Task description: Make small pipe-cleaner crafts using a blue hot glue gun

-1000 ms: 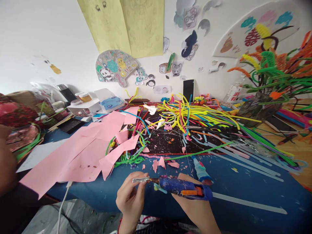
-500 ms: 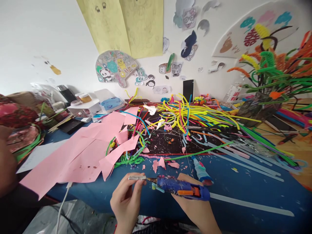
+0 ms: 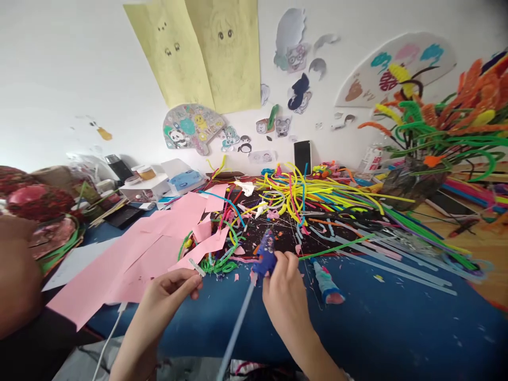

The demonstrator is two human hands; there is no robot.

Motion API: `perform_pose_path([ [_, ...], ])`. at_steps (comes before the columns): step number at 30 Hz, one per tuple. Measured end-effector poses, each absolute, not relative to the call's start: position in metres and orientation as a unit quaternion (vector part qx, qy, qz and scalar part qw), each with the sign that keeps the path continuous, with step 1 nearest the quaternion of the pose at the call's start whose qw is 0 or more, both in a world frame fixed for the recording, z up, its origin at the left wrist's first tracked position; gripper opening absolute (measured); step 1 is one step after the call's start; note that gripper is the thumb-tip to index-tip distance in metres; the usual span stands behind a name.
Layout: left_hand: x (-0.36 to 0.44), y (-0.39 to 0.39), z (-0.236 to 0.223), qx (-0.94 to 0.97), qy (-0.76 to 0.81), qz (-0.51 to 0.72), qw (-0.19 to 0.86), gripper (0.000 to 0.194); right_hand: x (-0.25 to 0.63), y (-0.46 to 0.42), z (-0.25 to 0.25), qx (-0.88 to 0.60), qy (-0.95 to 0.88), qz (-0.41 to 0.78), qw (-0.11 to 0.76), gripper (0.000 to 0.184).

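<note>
My left hand [image 3: 174, 296] pinches a small flat silvery strip [image 3: 197, 267] between thumb and fingers, just in front of the pink paper. Gripped in my right hand [image 3: 286, 293] is a blue hot glue gun [image 3: 265, 256], its nozzle pointing away over the dark board. A long translucent glue stick [image 3: 237, 330] trails from its rear toward me. To the right of this hand a light-blue fuzzy cone-shaped piece [image 3: 328, 283] with a pink end lies on the blue table cover [image 3: 381, 328]. My fingers hide part of the gun's body.
Pink paper sheets [image 3: 130, 259] cover the left side. Yellow pipe cleaners [image 3: 329, 188] pile on the dark board [image 3: 254, 241]. Loose glue sticks [image 3: 400, 267] lie at right, near a vase [image 3: 413, 180] of pipe-cleaner stems. Another person's arm [image 3: 18, 275] shows at far left.
My hands have moved apart. The glue gun has swung from pointing left at the strip to pointing forward, and has moved toward the board. My left hand has shifted left with the strip.
</note>
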State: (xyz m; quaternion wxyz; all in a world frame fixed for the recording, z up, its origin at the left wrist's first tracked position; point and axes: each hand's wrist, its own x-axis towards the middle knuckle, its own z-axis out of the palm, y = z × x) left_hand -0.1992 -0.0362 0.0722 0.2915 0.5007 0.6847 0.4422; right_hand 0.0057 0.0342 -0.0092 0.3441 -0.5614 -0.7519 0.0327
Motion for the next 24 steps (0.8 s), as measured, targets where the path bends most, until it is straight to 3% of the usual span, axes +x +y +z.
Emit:
perform_pose_path([
  [9,-0.173,-0.030,0.076,0.505,0.640,0.475,0.332,0.029,-0.027,0.043,-0.019,-0.557,-0.773,0.038,0.302,0.040],
  [15,-0.113,-0.050,0.047,0.404,0.614,0.573,0.363,0.032,0.041,0.038,0.008,-0.559,-0.761,0.020,0.328,0.034],
  [19,-0.080,-0.045,0.021,0.366,0.578,0.597,0.419,0.031,0.104,0.049,0.022,-0.653,-0.726,0.044,0.208,0.027],
  [24,-0.071,-0.012,0.002,0.410,0.537,0.569,0.469,0.028,0.125,0.069,0.024,-0.645,-0.722,0.216,0.126,0.019],
])
